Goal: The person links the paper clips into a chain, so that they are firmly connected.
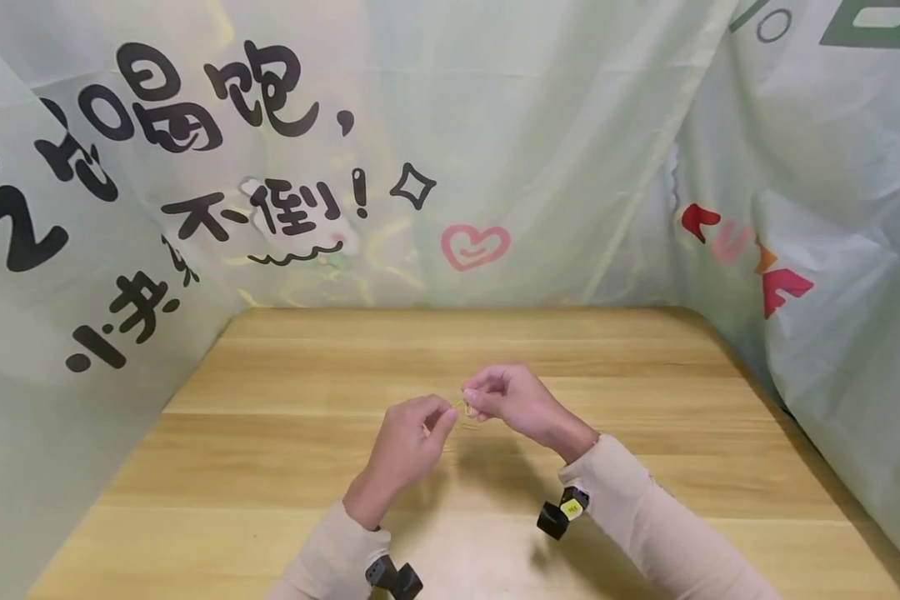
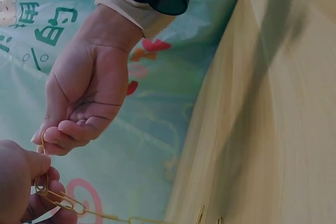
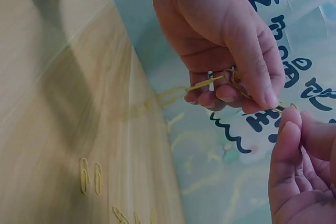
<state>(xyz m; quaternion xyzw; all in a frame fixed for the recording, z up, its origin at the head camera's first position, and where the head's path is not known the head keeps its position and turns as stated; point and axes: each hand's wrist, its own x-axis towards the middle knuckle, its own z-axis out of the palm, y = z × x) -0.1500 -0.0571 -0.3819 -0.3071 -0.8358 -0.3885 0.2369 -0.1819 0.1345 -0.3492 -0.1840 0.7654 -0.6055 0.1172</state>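
My left hand (image 1: 407, 443) and right hand (image 1: 523, 407) meet fingertip to fingertip above the middle of the table. A gold paper clip (image 2: 43, 141) spans the small gap between them, pinched by the right thumb and finger. Linked to one another, several gold paper clips (image 3: 206, 83) form a chain that runs through the left hand's fingers and trails away from it. The left thumb and fingers pinch the chain near the right fingertips. Some links are hidden behind the left fingers.
Several loose gold paper clips (image 3: 84, 176) lie on the wooden table (image 1: 285, 367) below the hands. Printed cloth (image 1: 555, 150) hangs along the back and both sides of the table. Each sleeve cuff carries a small black camera (image 1: 553, 519).
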